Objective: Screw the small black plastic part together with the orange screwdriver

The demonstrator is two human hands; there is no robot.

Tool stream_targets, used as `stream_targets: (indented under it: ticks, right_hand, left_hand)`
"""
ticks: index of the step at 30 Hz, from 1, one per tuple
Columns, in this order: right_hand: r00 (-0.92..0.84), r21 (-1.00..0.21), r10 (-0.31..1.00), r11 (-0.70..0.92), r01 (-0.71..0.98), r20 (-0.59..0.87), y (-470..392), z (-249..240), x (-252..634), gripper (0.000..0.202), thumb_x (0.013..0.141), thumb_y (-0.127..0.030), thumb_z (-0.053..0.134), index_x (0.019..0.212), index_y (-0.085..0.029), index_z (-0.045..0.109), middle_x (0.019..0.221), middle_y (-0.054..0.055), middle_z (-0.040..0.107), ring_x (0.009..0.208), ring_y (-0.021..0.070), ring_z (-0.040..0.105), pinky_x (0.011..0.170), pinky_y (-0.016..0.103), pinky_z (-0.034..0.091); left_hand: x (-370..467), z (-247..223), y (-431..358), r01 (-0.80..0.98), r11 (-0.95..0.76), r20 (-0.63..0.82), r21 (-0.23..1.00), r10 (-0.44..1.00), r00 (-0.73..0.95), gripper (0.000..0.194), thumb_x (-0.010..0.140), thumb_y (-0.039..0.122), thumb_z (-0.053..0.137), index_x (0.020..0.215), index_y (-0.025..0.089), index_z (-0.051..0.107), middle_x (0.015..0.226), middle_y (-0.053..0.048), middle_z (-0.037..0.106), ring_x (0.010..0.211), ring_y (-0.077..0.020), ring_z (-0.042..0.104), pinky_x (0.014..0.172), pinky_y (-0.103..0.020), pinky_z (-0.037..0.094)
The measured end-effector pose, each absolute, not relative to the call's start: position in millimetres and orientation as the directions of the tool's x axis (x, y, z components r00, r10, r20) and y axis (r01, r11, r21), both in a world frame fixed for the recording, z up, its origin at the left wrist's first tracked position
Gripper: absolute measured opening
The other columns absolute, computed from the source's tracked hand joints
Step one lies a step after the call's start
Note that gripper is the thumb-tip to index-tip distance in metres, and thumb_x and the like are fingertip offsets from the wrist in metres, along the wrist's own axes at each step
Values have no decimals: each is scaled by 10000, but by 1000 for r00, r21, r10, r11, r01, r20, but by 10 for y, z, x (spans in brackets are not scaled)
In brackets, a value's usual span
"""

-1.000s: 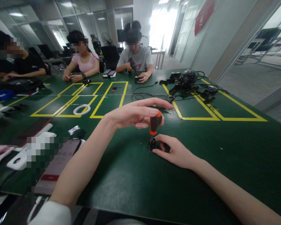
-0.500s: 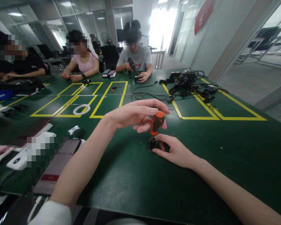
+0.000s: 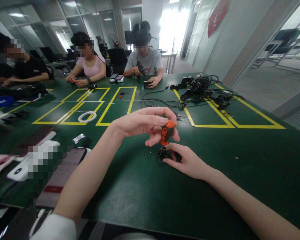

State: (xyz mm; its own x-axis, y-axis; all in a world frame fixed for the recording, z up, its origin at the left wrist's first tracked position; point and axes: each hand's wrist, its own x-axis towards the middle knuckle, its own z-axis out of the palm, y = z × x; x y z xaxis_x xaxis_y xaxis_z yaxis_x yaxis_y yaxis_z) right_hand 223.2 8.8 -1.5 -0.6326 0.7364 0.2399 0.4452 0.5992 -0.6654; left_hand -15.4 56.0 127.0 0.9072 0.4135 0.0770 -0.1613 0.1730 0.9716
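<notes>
My left hand [image 3: 147,125] has its fingers wrapped round the orange and dark grey handle of a short screwdriver [image 3: 168,133], which stands nearly upright. Directly under it, a small round black part [image 3: 162,154] with a short raised post rests on the green table [image 3: 130,190]. The thumb and index finger of my right hand [image 3: 186,160] pinch this part from its right side. The screwdriver's tip is hidden down at the part.
Black cables [image 3: 200,85] lie tangled at the back right. A white ring [image 3: 87,116] lies left, beyond a phone [image 3: 62,176] and a white power bank [image 3: 32,160]. Across the table, a person holds a drill [image 3: 141,68]; other people sit further left.
The screwdriver handle has turned and become a little more upright, and my left fingers have shifted round it. My right hand and the black part have barely moved.
</notes>
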Motion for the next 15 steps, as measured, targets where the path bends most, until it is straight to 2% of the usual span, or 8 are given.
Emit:
stream_targets:
  ticks: [5,8,12,15]
  right_hand:
    - [-635,-656,732,609,446,248,87,-6,2231,172,990,-341,694,1072,-191,670,798,4,666,680,163,616,658,278,462]
    - [-633,-663,734,604,442,247,86,0,2231,185,993,-356,688,1075,-191,675,794,5,667,666,161,612,653,279,467]
    - [-630,-666,735,604,439,251,85,-9,2226,188,987,-351,690,1080,-188,682,792,2,665,646,153,603,655,278,470]
    - [-632,-669,731,608,428,259,86,-15,2226,176,992,-343,687,1070,-186,674,828,9,677,642,146,602,653,275,468]
  left_hand:
    - [-168,1265,529,-190,131,107,973,470,876,389,869,355,842,1193,198,695,970,-51,742,488,-41,539,415,-164,376]
    - [-168,1274,526,-155,94,90,983,489,868,337,860,404,849,1090,175,760,906,-40,707,484,-31,504,398,-164,330]
    - [-149,1299,548,-172,118,94,978,482,871,413,922,537,748,1034,140,742,1030,-104,763,475,-53,540,399,-191,371]
    - [-137,1308,561,-182,139,93,973,489,868,332,961,462,725,1026,139,691,1103,-135,785,466,-56,555,414,-194,396]
